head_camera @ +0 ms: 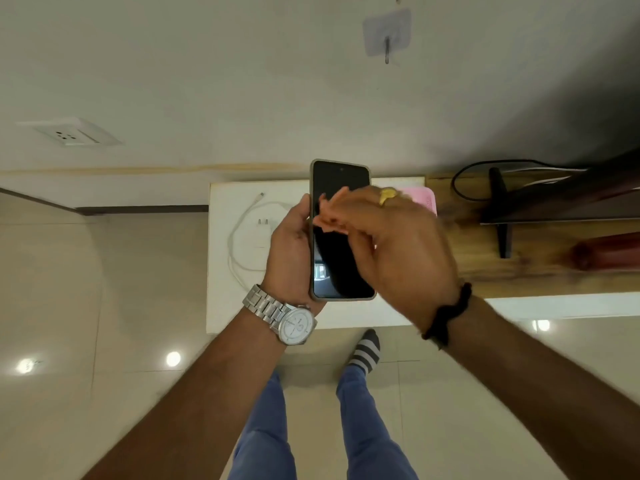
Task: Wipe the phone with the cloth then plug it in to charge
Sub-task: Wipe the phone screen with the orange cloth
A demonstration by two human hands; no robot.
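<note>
Left hand (291,244) grips phone (341,230) by its edge, screen up, above white table (221,306). Right hand (391,240) over the screen, fingers loosely bent, blurred, holding nothing visible. Charger with cable (258,233) left of phone, pink cloth (420,199) right of it. Wall socket (71,133) far left.

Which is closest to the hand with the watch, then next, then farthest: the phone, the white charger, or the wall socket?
From the left hand:
1. Phone: in its grip.
2. White charger: just left, on the white table.
3. Wall socket: far up-left on the wall.
</note>
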